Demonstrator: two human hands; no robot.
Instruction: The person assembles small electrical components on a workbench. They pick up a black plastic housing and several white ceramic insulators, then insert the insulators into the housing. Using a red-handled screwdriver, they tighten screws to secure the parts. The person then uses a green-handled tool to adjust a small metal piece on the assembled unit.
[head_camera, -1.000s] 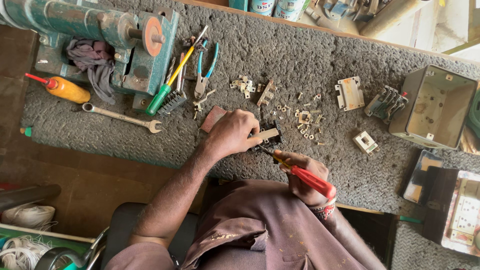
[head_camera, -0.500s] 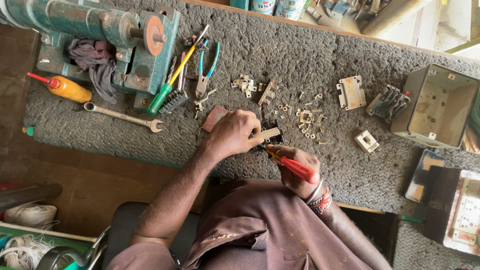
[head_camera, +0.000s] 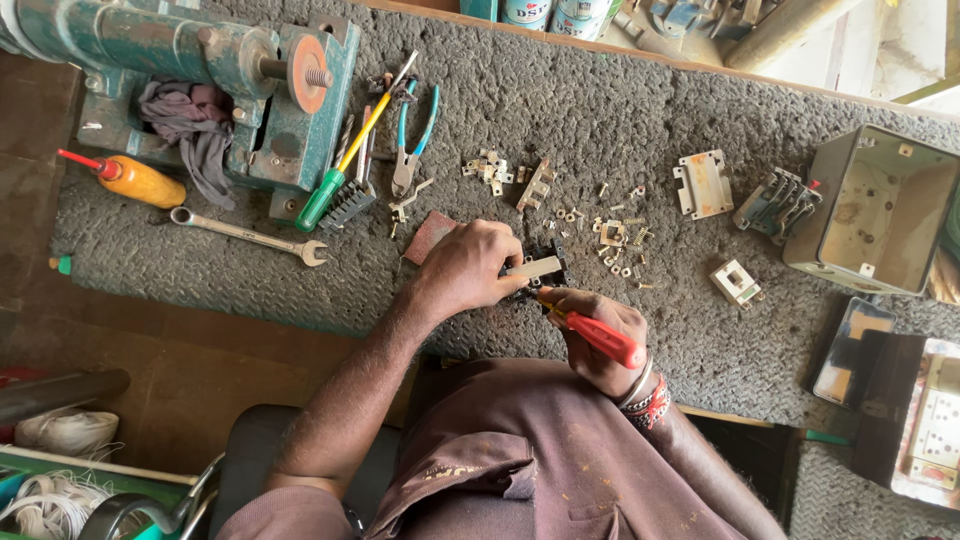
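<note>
My left hand (head_camera: 470, 265) grips a small black switch part with a pale metal strip (head_camera: 537, 266) on the grey mat (head_camera: 560, 110) near the front edge. My right hand (head_camera: 600, 335) is closed around a red-handled screwdriver (head_camera: 600, 338), whose tip points up-left into that part. Both hands are close together, just in front of my body. Loose screws and small metal bits (head_camera: 615, 240) lie scattered just behind the part.
A teal bench machine (head_camera: 230, 80) with a rag stands at the back left. Near it lie an orange oil bottle (head_camera: 135, 180), a spanner (head_camera: 245, 232), a green-handled screwdriver (head_camera: 345, 160) and blue pliers (head_camera: 410, 140). An open metal box (head_camera: 880, 210) and switch parts (head_camera: 780, 200) sit at the right.
The right hand with the red screwdriver has shifted slightly up and left toward the part. The left hand keeps holding the part in the same place.
</note>
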